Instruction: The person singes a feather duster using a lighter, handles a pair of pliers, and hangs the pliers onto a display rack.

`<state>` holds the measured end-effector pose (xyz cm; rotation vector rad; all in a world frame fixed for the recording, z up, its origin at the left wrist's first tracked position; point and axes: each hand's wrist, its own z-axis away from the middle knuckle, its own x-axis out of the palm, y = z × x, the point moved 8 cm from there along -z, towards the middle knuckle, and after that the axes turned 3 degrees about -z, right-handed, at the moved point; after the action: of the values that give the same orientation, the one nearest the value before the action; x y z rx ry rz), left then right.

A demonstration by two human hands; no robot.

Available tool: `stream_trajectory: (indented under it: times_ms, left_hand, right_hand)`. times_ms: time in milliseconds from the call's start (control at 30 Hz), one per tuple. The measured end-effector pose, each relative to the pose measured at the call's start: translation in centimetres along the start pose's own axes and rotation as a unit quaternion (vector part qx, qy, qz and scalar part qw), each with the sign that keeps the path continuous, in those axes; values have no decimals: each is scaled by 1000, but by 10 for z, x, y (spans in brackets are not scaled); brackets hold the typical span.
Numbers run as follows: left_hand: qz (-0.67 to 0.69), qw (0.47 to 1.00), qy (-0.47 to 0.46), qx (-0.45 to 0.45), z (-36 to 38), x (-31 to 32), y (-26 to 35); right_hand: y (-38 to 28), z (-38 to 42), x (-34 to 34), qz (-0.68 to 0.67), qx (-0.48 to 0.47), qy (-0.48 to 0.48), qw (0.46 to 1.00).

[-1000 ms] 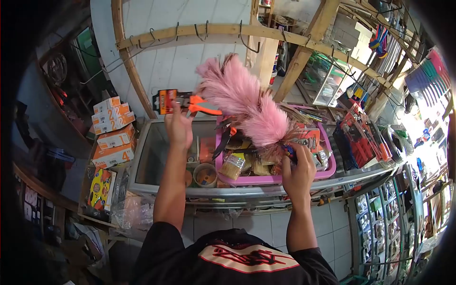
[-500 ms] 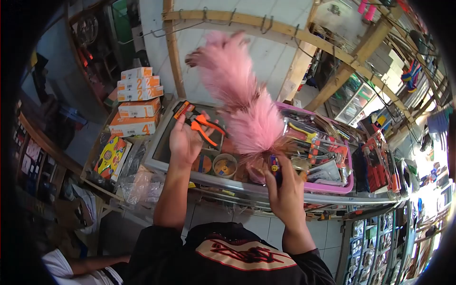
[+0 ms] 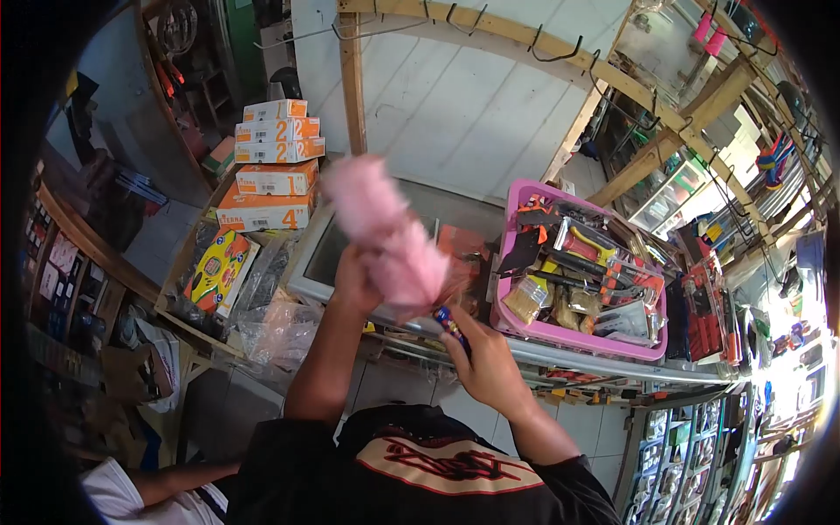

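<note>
My right hand (image 3: 492, 366) is closed around the dark blue handle of a pink feather duster (image 3: 407, 262), which is smeared by motion. The duster tilts up and to the left over the glass-topped counter (image 3: 420, 199). My left hand (image 3: 354, 282) is beside the feathers, at the counter's front left. Its fingers are largely hidden behind the duster, and whatever they hold does not show. To the right, a pink basket (image 3: 573, 344) holds a paintbrush (image 3: 528, 299), yellow-handled pliers (image 3: 591, 241) and several other packaged tools.
Orange and white boxes (image 3: 267, 213) are stacked at the left, behind a yellow box (image 3: 219, 273) and clear plastic bags (image 3: 273, 331). A wooden beam with metal hooks (image 3: 516, 33) runs overhead. At lower left is another person's arm (image 3: 188, 479).
The duster has swung down and left with my right hand, now in front of my left hand. The orange-handled pliers seen in my left hand earlier are out of sight. The view has shifted slightly.
</note>
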<state>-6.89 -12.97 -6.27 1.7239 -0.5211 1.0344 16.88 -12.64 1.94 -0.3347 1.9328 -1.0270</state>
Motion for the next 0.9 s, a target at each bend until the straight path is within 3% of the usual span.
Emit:
stream_trajectory:
  times_ms: [33,67,133,200,233,333,400,433,500,600,633,700,733,767,800,833,900]
  left_hand:
    - [68,991,-115,18,-3,14,1]
    - [85,989,-121,9,-4,10,-2]
    - [118,984,-132,-8,-4,13,-2]
    - [-1,1000,-16,-14,-7,4,-5]
    - [-6,996,-88,-20,-4,17,-4]
    - [213,964,-157,-30,-19,17,-13]
    - [140,983,-110,-49,-23,1,-13]
    - [101,991,-74,-45,-25,-6,-13]
    - [-5,1000,-20,-13,-26,-10,-10]
    - [115,966,-220,-67,-21,20,-26]
    - [195,934,-268,-131,-16,35,-28]
    - [66,996,-50,-43,-21,22,-15]
    - [-1,998,63,2,-18,11,-3]
    - [13,999,42,-19,-35,-26,-13]
    - [-1,999,-52,3,-37,-33,-14]
    - [-17,989,-148,26,-32,-28,-10]
    - [30,978,-202,-47,-24,-33,-14]
  right_hand:
    - [4,1,2,-29,-20,-22,999]
    - [6,6,7,-59,-37,-45,997]
    - [21,7,7,-43,23,12,999]
    - [21,12,12,-27,44,46,998]
    - [16,17,19,-20,35,50,998]
    - [19,21,24,-22,57,37,997]
    - [30,25,15,-40,125,38,991]
    - [36,29,9,-27,86,92,992]
    - [39,30,12,-9,85,112,990]
    - [38,26,32,-11,91,97,991]
    - [38,20,36,-19,94,86,992]
    - [39,8,34,-2,80,120,990]
    - [39,4,32,-12,74,138,988]
    - [37,1,32,-23,67,155,985]
    - [36,0,31,-34,60,173,983]
    - [32,-2,36,-15,57,105,993]
    - [36,1,38,-14,63,68,996]
